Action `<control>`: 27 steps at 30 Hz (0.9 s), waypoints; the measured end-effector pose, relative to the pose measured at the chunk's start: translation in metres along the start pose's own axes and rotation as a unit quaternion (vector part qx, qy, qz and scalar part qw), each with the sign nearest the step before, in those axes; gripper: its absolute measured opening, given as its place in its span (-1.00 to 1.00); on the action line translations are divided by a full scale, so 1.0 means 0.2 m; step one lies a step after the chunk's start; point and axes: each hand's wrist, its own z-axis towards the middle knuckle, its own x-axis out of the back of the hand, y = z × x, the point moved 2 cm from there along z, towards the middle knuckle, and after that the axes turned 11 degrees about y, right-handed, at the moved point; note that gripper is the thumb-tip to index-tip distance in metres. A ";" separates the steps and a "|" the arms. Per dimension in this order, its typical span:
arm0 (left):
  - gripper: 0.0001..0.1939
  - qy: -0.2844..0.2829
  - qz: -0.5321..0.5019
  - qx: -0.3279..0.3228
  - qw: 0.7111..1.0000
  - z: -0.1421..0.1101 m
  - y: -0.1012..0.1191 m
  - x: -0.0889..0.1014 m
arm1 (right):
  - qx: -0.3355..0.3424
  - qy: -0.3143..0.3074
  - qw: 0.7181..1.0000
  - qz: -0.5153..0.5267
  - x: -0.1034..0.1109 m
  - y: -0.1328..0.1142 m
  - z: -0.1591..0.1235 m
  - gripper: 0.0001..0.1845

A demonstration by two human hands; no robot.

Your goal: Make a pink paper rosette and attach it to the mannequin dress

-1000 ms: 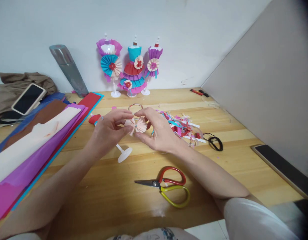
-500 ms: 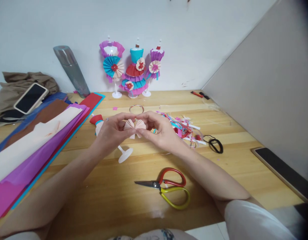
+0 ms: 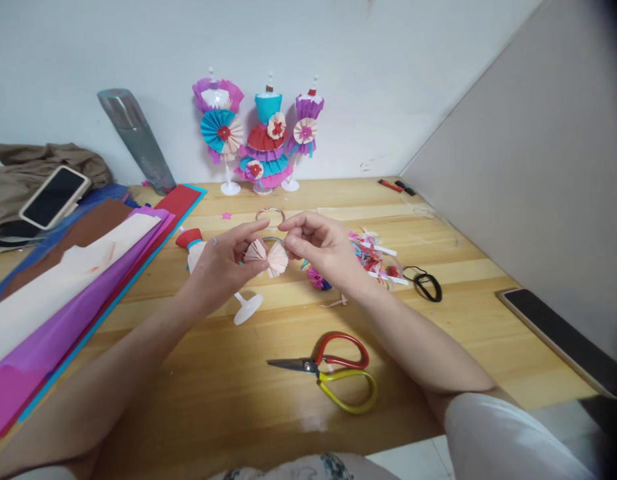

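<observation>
A pale pink pleated paper bow (image 3: 273, 260), with fanned ends, is pinched on its left side by my left hand (image 3: 223, 257). My right hand (image 3: 323, 253) is at the bow's upper right edge. Its thumb is drawn in against curled fingers and its index finger points left; whether it grips the paper there is unclear. Just behind the bow a ring-shaped band shows in part. Beside my left hand lies a small dress-form figure with a red top (image 3: 189, 238) and a white round base (image 3: 248, 310). Scissors (image 3: 313, 365) with red and yellow handles lie in front.
Three decorated dress forms (image 3: 268, 137) stand by the wall. Paper scraps (image 3: 375, 257) and a black hair tie (image 3: 428, 287) lie right. Coloured paper sheets (image 3: 83, 267), a bottle (image 3: 138, 140) and a phone (image 3: 55, 197) are left. Another phone (image 3: 558, 337) lies at right.
My right hand's fingers have shifted off the bow's middle to its upper right edge. The bow has tilted, its right side lower. A purple flower-like piece shows below my right hand.
</observation>
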 end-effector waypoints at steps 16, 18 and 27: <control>-0.20 -0.037 -0.039 0.064 0.997 -0.01 -0.03 -0.02 | 0.013 0.035 0.999 0.005 -0.03 0.05 0.00 -0.83; -0.22 -0.052 -0.097 0.094 0.989 -0.01 -0.04 -0.03 | 0.022 0.047 0.999 -0.002 -0.03 0.04 0.00 -0.83; -0.38 -0.013 -0.127 0.141 0.982 0.01 -0.08 -0.02 | 0.017 0.025 0.999 0.027 -0.02 0.03 0.00 -0.82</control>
